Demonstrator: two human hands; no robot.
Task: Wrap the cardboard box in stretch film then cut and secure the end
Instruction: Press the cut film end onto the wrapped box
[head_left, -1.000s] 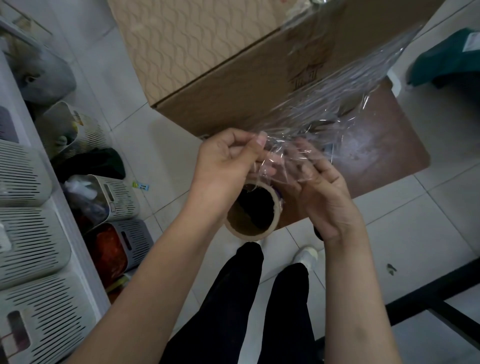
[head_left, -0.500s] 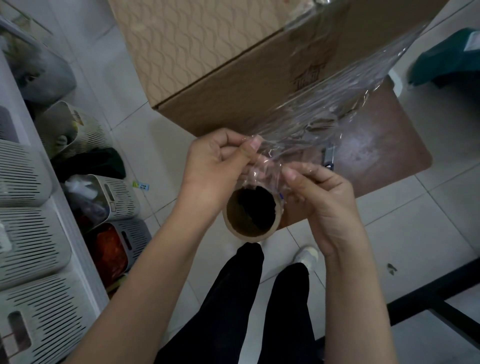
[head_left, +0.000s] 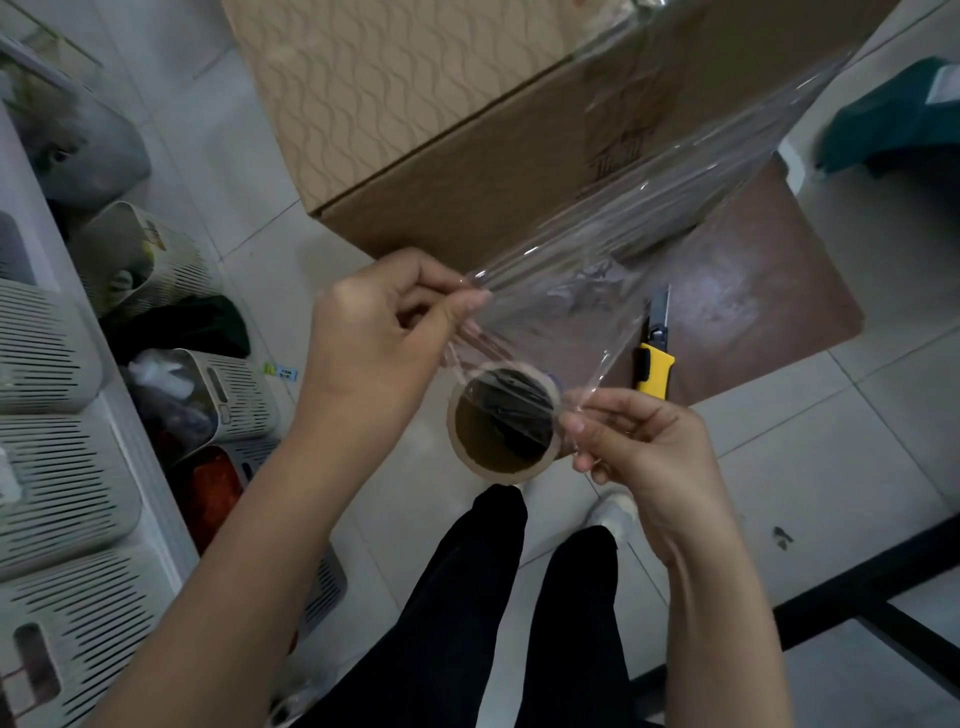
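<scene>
Pinched between thumb and forefinger of the left hand is the upper edge of a sheet of stretch film. The right hand pinches the sheet's lower corner the same way, its other fingers curled in. Both forearms reach in from the bottom of the view. The left hand sits higher and nearer the cardboard box, and the right one is lower, with its knuckles turned outward. The film is drawn fairly flat between the two grips.

Between the hands sits the film roll, seen end-on. Its long axis points roughly up at the camera, so the hollow cardboard core shows as a ring. What carries its weight cannot be told. From the hands the film runs up and to the right onto the near right side of the box, creased and glossy.

The box stands on a brown table. A yellow utility knife lies on the table's near edge just beyond the right hand, with its blade end pointing away from the person. Below is a pale tiled floor, with black trouser legs and a white shoe. Slotted plastic baskets line the left side.
</scene>
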